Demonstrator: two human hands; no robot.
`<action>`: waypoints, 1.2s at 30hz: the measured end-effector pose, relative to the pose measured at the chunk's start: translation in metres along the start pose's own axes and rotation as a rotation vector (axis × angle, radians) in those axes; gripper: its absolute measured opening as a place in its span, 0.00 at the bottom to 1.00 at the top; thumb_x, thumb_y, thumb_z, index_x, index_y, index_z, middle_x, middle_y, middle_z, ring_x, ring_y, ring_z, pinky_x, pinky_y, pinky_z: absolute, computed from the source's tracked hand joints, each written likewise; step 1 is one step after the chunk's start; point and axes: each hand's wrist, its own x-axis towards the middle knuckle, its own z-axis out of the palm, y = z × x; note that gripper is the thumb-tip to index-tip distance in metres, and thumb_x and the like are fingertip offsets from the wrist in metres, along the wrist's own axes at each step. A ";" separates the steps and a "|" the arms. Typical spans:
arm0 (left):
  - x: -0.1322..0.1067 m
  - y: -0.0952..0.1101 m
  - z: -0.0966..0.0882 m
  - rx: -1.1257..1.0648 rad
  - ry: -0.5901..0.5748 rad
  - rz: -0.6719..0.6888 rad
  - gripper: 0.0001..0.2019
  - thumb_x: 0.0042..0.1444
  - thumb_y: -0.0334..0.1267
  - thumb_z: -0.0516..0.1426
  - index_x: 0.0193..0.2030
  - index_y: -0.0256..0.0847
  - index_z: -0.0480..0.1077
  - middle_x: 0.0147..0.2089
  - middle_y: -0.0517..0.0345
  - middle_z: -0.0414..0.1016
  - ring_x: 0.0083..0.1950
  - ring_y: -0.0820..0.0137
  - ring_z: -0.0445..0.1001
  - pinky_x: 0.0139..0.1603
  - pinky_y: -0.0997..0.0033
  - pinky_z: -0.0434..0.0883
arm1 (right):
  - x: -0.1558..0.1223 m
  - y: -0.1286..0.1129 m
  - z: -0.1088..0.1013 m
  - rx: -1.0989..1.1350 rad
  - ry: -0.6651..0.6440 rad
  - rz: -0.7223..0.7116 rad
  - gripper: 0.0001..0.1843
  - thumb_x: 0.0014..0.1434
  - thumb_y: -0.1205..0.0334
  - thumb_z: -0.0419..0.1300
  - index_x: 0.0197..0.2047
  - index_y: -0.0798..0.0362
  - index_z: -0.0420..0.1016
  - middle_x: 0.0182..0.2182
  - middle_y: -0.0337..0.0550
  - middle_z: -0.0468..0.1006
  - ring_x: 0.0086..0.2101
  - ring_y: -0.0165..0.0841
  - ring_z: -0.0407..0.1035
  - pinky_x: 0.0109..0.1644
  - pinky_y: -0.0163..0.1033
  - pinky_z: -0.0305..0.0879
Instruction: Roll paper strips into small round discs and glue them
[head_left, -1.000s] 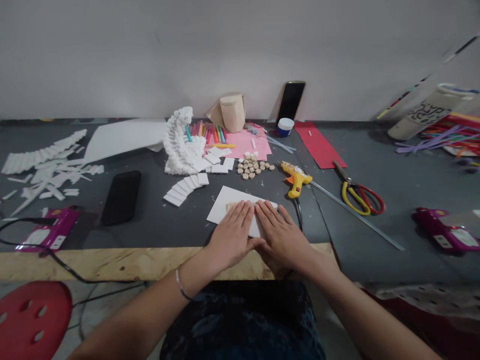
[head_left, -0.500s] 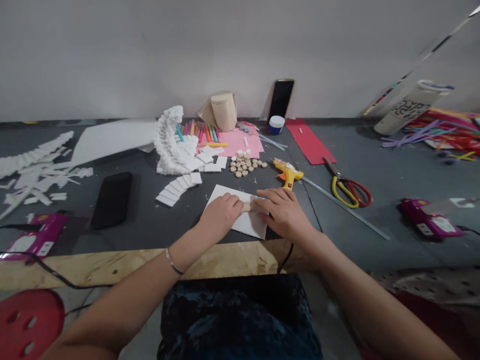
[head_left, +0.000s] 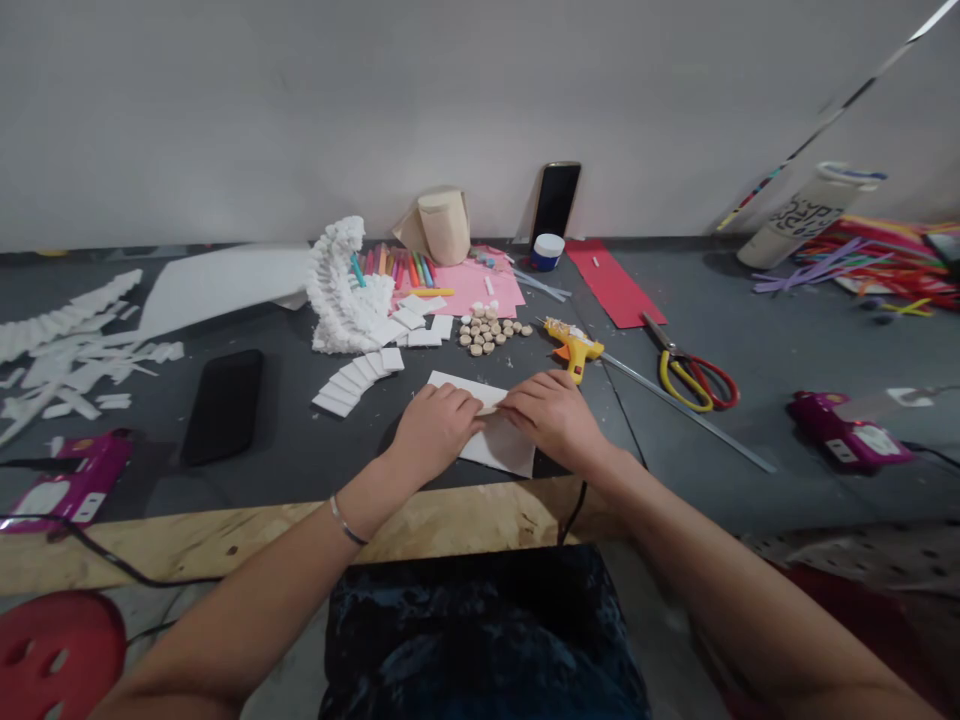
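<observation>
Matt white card (head_left: 499, 452) on a smooth, matt grey bench top (head_left: 697, 500) (rough, knot-marked plywood (head_left: 225, 535) runs along its near edge), beside a glossy yellow plastic glue gun (head_left: 574, 345), a thin metal ruler (head_left: 688, 412) and rough-cut wooden discs (head_left: 487, 335).

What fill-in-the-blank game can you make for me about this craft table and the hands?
The left hand has a thin ____ around its wrist. The right hand is nearest to the yellow ____. The scissors have one red handle and one ____ handle.

Missing words: bracelet, glue gun, yellow.
</observation>
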 end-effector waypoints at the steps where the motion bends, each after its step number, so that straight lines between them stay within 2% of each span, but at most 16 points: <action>1: 0.001 0.000 -0.002 -0.031 0.000 -0.037 0.11 0.64 0.40 0.53 0.42 0.37 0.73 0.40 0.48 0.77 0.45 0.60 0.73 0.44 0.61 0.63 | 0.001 0.000 -0.002 0.034 0.007 0.025 0.13 0.66 0.60 0.54 0.39 0.52 0.80 0.36 0.44 0.83 0.39 0.36 0.71 0.48 0.44 0.55; 3: 0.005 -0.002 -0.009 -0.169 -0.036 -0.162 0.11 0.64 0.39 0.51 0.40 0.38 0.74 0.37 0.51 0.79 0.42 0.62 0.74 0.43 0.63 0.64 | 0.003 0.000 -0.007 0.133 0.008 0.072 0.12 0.65 0.57 0.56 0.42 0.52 0.80 0.38 0.44 0.83 0.40 0.37 0.72 0.48 0.44 0.56; 6: 0.009 -0.006 -0.022 -0.580 -0.214 -0.366 0.12 0.63 0.40 0.52 0.37 0.39 0.75 0.33 0.55 0.79 0.36 0.67 0.76 0.38 0.69 0.66 | 0.007 0.001 -0.015 0.321 -0.046 0.126 0.17 0.61 0.54 0.60 0.49 0.53 0.77 0.41 0.45 0.82 0.42 0.38 0.73 0.50 0.45 0.59; 8: 0.010 -0.010 -0.028 -0.846 -0.353 -0.407 0.12 0.60 0.42 0.54 0.35 0.37 0.74 0.32 0.56 0.79 0.33 0.70 0.76 0.34 0.73 0.67 | 0.010 0.002 -0.019 0.454 -0.121 0.172 0.15 0.61 0.55 0.59 0.47 0.53 0.78 0.40 0.44 0.83 0.40 0.37 0.74 0.48 0.43 0.61; 10: 0.009 -0.014 -0.030 -1.002 -0.433 -0.405 0.13 0.59 0.44 0.56 0.36 0.35 0.73 0.31 0.55 0.79 0.30 0.71 0.76 0.32 0.74 0.68 | 0.011 0.004 -0.020 0.572 -0.205 0.233 0.13 0.61 0.55 0.57 0.41 0.52 0.80 0.35 0.42 0.83 0.36 0.34 0.74 0.42 0.39 0.64; 12: 0.008 -0.017 -0.029 -1.097 -0.465 -0.437 0.14 0.57 0.46 0.57 0.39 0.35 0.72 0.32 0.54 0.79 0.29 0.72 0.76 0.31 0.74 0.69 | 0.012 0.005 -0.019 0.647 -0.281 0.285 0.14 0.61 0.54 0.56 0.37 0.52 0.81 0.33 0.40 0.82 0.34 0.33 0.73 0.37 0.36 0.64; 15: 0.008 -0.019 -0.027 -1.201 -0.489 -0.503 0.14 0.56 0.46 0.59 0.39 0.35 0.70 0.35 0.51 0.80 0.30 0.72 0.76 0.32 0.73 0.72 | 0.013 0.006 -0.017 0.699 -0.342 0.319 0.15 0.59 0.52 0.58 0.40 0.51 0.81 0.33 0.40 0.82 0.34 0.32 0.73 0.35 0.35 0.64; 21: 0.012 -0.023 -0.027 -1.186 -0.525 -0.577 0.11 0.55 0.44 0.59 0.34 0.36 0.68 0.33 0.52 0.79 0.27 0.74 0.75 0.30 0.73 0.70 | 0.015 0.012 -0.010 0.693 -0.360 0.381 0.14 0.56 0.51 0.60 0.31 0.53 0.79 0.26 0.40 0.79 0.28 0.30 0.70 0.29 0.33 0.60; 27: 0.012 -0.031 -0.027 -0.675 -0.316 -0.420 0.08 0.53 0.39 0.58 0.32 0.38 0.76 0.27 0.58 0.76 0.29 0.72 0.71 0.29 0.74 0.61 | 0.013 0.020 -0.003 0.585 -0.329 0.353 0.14 0.57 0.51 0.59 0.32 0.53 0.79 0.27 0.40 0.79 0.29 0.31 0.70 0.29 0.33 0.60; 31: 0.009 -0.035 -0.020 -0.576 -0.282 -0.405 0.08 0.53 0.39 0.58 0.32 0.39 0.77 0.31 0.56 0.78 0.33 0.70 0.72 0.32 0.72 0.61 | 0.013 0.016 -0.002 0.481 -0.351 0.369 0.10 0.57 0.56 0.60 0.33 0.53 0.79 0.29 0.41 0.80 0.30 0.32 0.70 0.31 0.35 0.61; 34: 0.008 -0.039 -0.014 -0.526 -0.252 -0.367 0.07 0.54 0.39 0.58 0.33 0.39 0.77 0.33 0.56 0.78 0.35 0.69 0.72 0.33 0.71 0.62 | 0.013 0.013 -0.002 0.442 -0.320 0.375 0.08 0.56 0.60 0.62 0.38 0.52 0.79 0.31 0.41 0.81 0.32 0.33 0.72 0.34 0.36 0.62; 36: 0.008 -0.041 -0.011 -0.485 -0.215 -0.321 0.06 0.54 0.37 0.58 0.33 0.39 0.76 0.34 0.56 0.77 0.37 0.68 0.72 0.36 0.70 0.63 | 0.014 0.014 -0.001 0.396 -0.290 0.337 0.07 0.56 0.61 0.62 0.37 0.52 0.79 0.31 0.42 0.80 0.33 0.33 0.72 0.36 0.37 0.63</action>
